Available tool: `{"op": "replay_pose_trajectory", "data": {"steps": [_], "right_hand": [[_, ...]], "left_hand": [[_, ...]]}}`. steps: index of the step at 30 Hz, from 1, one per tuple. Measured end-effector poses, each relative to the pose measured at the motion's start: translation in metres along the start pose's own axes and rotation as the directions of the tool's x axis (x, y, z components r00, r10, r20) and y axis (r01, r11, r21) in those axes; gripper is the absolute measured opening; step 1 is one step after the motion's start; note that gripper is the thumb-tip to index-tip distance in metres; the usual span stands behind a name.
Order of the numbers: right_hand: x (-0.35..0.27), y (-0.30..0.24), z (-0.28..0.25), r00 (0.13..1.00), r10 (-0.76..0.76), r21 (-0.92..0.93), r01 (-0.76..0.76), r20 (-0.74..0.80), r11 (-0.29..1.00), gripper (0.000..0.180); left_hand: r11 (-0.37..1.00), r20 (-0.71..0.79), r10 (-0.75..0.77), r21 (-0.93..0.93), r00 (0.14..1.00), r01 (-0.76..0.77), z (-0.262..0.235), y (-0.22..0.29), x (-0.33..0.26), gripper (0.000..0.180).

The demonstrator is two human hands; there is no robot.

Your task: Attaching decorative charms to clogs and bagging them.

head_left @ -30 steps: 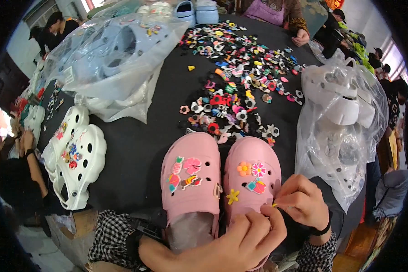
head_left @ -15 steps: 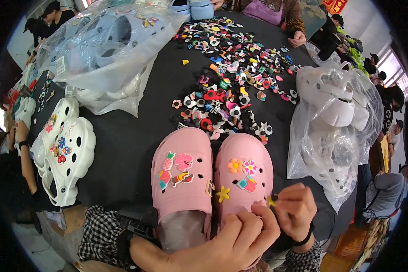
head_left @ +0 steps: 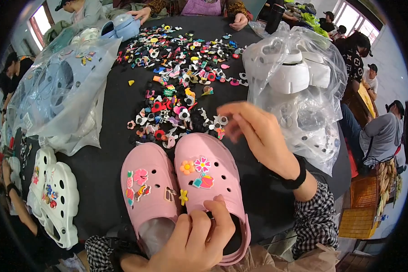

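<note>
Two pink clogs stand side by side, toes away from me. The left clog (head_left: 145,199) carries pineapple, flower and other charms. On the right clog (head_left: 213,154) sit an orange flower, a pink-and-white flower, a bucket-shaped charm and a yellow star charm (head_left: 183,197). My left hand (head_left: 192,240) curls its fingers over the upper of the right clog, by its foot opening. Above the table, beyond that clog's right side, my right hand (head_left: 256,133) reaches toward the charm pile (head_left: 181,99). Its fingers are apart and slightly blurred, with nothing visible in them.
A white clog pair (head_left: 61,199) with charms lies at left. Clear bags hold blue clogs (head_left: 63,86) at far left and white clogs (head_left: 299,77) at right. Across the black table (head_left: 109,167), a person's hand (head_left: 239,21) rests near the pile; another touches blue clogs (head_left: 124,27).
My right hand has moved from beside the clog up toward the pile; the small yellow piece it held no longer shows in it. My left hand stays on the clog. The view has shifted.
</note>
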State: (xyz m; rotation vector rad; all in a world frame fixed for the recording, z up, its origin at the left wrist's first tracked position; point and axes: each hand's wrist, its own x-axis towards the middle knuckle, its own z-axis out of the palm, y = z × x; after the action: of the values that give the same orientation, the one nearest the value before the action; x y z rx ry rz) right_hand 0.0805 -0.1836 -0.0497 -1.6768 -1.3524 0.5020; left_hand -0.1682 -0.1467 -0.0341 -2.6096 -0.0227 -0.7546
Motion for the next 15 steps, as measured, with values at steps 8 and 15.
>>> {"op": "replay_pose_trajectory", "data": {"steps": [8, 15], "right_hand": [[-0.04, 0.006, -0.001, 0.94, 0.078, 0.463, -0.235, 0.332, 0.855, 0.041], [-0.046, 0.012, 0.004, 0.951, 0.046, 0.526, -0.209, 0.306, 0.824, 0.023]], "left_hand": [[0.909, 0.199, -0.094, -0.382, 0.976, 0.165, -0.017, -0.02, 0.012, 0.035], [0.71, 0.27, -0.282, -0.587, 0.921, 0.39, -0.002, -0.055, 0.016, 0.041]]}}
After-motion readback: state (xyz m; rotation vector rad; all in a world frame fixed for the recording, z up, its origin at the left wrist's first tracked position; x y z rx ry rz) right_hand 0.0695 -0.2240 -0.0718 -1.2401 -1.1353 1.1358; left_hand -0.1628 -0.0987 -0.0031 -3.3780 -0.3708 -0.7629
